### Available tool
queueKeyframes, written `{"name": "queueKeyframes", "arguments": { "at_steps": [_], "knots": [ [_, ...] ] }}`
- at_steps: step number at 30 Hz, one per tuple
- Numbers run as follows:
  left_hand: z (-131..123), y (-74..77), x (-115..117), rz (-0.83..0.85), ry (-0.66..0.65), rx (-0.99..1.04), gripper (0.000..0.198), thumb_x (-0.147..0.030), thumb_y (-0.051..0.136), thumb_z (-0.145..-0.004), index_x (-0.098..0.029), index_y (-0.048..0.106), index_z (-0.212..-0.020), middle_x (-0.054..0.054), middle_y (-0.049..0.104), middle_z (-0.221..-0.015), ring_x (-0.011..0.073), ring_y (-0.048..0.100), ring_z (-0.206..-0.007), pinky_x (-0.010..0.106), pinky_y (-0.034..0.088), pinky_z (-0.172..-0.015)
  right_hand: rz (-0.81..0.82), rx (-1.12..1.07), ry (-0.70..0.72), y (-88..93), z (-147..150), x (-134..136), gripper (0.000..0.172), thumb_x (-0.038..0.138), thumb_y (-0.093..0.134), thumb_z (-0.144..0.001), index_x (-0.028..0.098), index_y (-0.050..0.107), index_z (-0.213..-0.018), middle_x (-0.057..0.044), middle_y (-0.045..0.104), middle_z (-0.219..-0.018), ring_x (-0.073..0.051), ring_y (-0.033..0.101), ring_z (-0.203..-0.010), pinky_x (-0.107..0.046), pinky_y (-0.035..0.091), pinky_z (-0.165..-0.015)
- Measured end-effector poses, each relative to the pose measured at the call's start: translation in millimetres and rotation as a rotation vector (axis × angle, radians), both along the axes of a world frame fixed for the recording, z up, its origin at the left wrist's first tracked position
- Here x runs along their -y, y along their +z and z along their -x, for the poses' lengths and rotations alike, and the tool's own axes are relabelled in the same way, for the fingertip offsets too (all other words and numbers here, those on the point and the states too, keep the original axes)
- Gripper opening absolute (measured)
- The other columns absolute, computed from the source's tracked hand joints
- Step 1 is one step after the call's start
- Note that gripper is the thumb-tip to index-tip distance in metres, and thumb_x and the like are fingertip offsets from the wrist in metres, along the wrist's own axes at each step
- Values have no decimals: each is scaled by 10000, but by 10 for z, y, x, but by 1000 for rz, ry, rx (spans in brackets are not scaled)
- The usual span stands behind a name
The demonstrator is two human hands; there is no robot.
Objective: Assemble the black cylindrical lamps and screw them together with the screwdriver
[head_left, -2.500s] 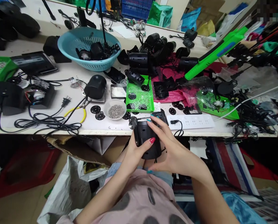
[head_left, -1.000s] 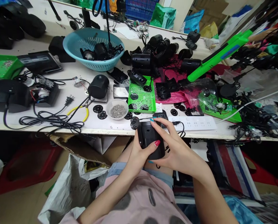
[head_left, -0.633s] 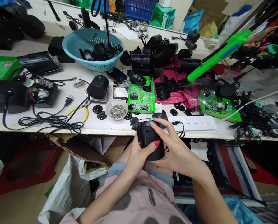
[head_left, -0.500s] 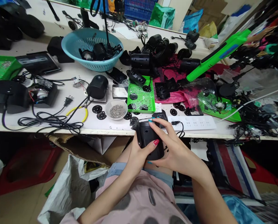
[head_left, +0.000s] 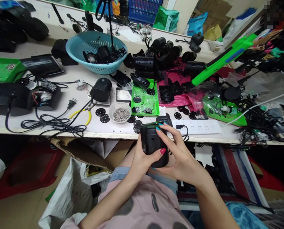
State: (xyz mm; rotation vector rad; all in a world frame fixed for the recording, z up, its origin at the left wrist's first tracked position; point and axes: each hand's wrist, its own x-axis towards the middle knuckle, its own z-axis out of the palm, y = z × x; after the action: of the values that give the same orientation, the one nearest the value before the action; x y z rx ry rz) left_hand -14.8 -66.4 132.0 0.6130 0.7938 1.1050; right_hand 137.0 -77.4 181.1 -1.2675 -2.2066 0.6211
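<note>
Between my hands, over my lap at the bench's front edge, is a black cylindrical housing (head_left: 154,140) with a flat bracket along its left side. My left hand (head_left: 145,157) grips it from the lower left, thumb pressed across its front. Wrapped round its right side is my right hand (head_left: 176,151), with fingertips on the dark, shiny top rim. The far side of the housing is hidden. Just beyond it on the bench stand a small bowl of metal screws (head_left: 120,113) and a green perforated tray (head_left: 145,98). Several black slotted discs (head_left: 104,118) lie about the bowl.
A blue colander (head_left: 96,52) holds black parts. Yellow-handled pliers (head_left: 81,115) and coiled black cables (head_left: 58,122) lie on the left. A white power strip (head_left: 199,126) runs along the front edge. A green stick-like tool (head_left: 224,60) slants over the right side.
The housing's top has tilted slightly, and its rim now looks darker and shinier. Both hands keep their hold, with my right fingertips shifted a little along the rim. The view has moved slightly.
</note>
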Motion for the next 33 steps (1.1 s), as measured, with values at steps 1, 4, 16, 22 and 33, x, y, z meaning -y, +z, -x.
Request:
{"name": "queueKeyframes", "arguments": {
  "at_steps": [1, 4, 16, 22, 33],
  "knots": [
    [-3, 2, 0, -4, -6, 2, 691, -286, 871, -706, -262, 580, -1332, 62, 700, -1225, 262, 661, -1124, 317, 553, -905, 1, 7, -3, 1, -11, 5, 996, 126, 741, -771, 278, 192, -1588, -124, 214, -1585, -300, 244, -1522, -449, 345, -1225],
    [-14, 10, -3, -9, -13, -2, 688, -291, 872, -705, -267, 578, -1327, 56, 701, -1222, 255, 661, -1121, 312, 555, -904, 11, 21, -12, 14, -37, 13, 1010, 144, 750, -770, 295, 181, -1591, -122, 209, -1589, -312, 246, -1520, -469, 360, -1215],
    [10, -3, 11, 28, -8, -14, 705, -310, 862, -728, -263, 562, -1364, 62, 702, -1228, 255, 664, -1125, 318, 556, -910, 79, 62, 8, 67, 0, -11, 976, 161, 724, -802, 318, 165, -1587, -103, 203, -1600, -294, 222, -1527, -493, 332, -1231],
    [43, 35, -23, 61, -42, 28, 727, -317, 904, -663, -234, 610, -1323, 63, 724, -1189, 265, 665, -1120, 302, 559, -887, 83, 43, -16, 37, 77, -21, 987, 182, 718, -810, 337, 132, -1589, -109, 198, -1592, -311, 265, -1508, -519, 361, -1213],
    [37, 84, -182, 447, 157, 152, 530, -363, 822, -680, -129, 668, -1130, 107, 769, -997, 282, 732, -925, 382, 604, -831, 180, -195, -379, -54, 162, 68, 785, 341, 682, -875, 283, 259, -1533, -112, 363, -1568, -253, 369, -1462, -446, 378, -1183]
  ]
}}
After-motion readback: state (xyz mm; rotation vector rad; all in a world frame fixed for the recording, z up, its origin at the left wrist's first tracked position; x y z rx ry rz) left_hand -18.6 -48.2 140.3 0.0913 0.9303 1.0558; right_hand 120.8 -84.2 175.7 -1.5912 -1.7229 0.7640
